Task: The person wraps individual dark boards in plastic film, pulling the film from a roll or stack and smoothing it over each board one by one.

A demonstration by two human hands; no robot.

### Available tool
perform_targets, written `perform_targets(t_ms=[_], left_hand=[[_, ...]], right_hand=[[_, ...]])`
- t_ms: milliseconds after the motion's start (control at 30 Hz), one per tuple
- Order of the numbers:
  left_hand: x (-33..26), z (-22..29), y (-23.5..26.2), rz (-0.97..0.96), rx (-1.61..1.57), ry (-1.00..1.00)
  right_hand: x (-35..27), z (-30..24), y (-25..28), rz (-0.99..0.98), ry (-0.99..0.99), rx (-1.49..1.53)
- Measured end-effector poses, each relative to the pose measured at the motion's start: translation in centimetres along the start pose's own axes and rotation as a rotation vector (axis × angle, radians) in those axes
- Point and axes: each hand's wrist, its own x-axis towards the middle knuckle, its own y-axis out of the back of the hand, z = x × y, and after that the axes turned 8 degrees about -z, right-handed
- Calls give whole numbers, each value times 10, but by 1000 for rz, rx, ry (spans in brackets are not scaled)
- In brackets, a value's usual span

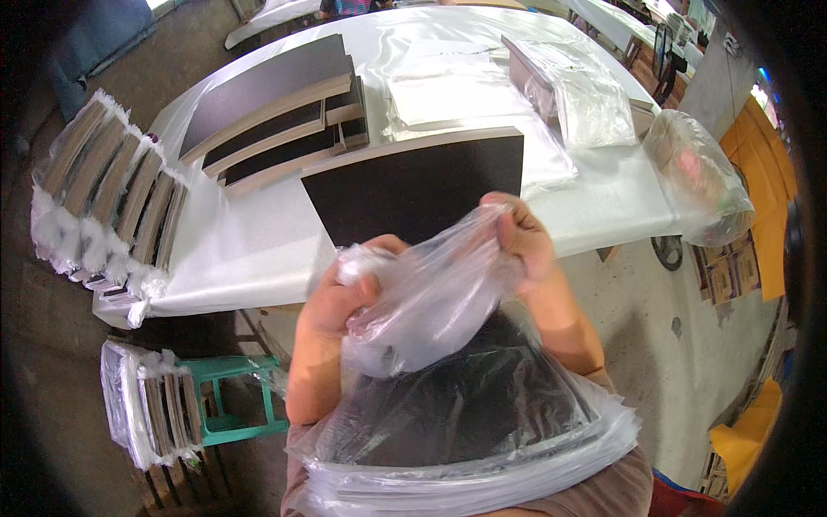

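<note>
My left hand (pixel 340 293) is closed on a bunched fold of a clear plastic bag (pixel 431 302). Higher up and to the right, my right hand (pixel 525 237) pinches another part of the same plastic, stretching it between the two hands. Below, against my body, lies a dark flat piece under clear plastic (pixel 448 414); layered plastic edges show along its near side. Whether the held plastic joins that covering I cannot tell. Just beyond my hands a black board (pixel 422 185) with a pale edge stands tilted on the table, partly hidden by them.
The white-covered table (pixel 250 250) carries stacked dark boards (pixel 267 103), flat clear plastic sheets (pixel 465 95) and a plastic-wrapped bundle (pixel 586 103). Wrapped board bundles (pixel 112 189) sit at its left edge, with more (pixel 159 405) by a green stool (pixel 233 396). A filled clear bag (pixel 698 177) hangs at right.
</note>
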Motion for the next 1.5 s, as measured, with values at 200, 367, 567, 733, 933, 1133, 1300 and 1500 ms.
perform_targets(t_ms=[200, 367, 567, 733, 933, 1133, 1300, 1500], left_hand=[[6, 3, 18, -102, 563, 90], [7, -1, 17, 700, -207, -131], [-5, 12, 25, 566, -78, -371], [-9, 5, 67, -286, -596, -589], [-21, -23, 54, 206, 392, -490], [-24, -22, 40, 550, -270, -261], [-38, 8, 54, 401, -155, -525], [-26, -29, 53, 351, -49, -153]], right_hand=[[3, 2, 17, 192, 28, 280], [-1, -1, 10, -235, -270, 107], [-10, 2, 13, -561, -490, -172], [5, 13, 8, -1063, -35, 59], [2, 8, -6, -993, 120, 196], [-25, 4, 1, -649, -565, -102], [-39, 9, -3, -424, -671, -184], [-54, 14, 27, -822, -552, -378]])
